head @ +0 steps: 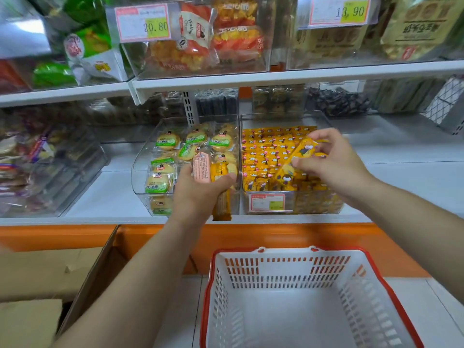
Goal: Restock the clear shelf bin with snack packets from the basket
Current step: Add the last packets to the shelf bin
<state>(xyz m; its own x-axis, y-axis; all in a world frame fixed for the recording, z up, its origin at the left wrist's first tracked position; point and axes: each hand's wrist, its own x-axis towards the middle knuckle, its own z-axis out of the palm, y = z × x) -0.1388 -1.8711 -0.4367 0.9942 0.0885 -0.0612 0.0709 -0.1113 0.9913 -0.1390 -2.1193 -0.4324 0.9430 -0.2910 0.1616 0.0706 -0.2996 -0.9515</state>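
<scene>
My left hand (pixel 200 192) grips a bunch of long snack packets (pixel 221 177), orange-yellow ones and a pink one, in front of the shelf edge. My right hand (pixel 331 164) pinches one yellow packet (pixel 298 156) above the clear shelf bin (pixel 324 204), which is packed with rows of the same yellow packets. The white basket with a red rim (pixel 301 254) stands below on the lower ledge, and nothing shows inside it.
Left of the yellow bin, a second clear bin (pixel 140 172) holds round green-labelled cakes. Further bins of snacks fill the upper shelf (pixel 251 79) and the left side. An open cardboard box (pixel 82 272) sits at lower left.
</scene>
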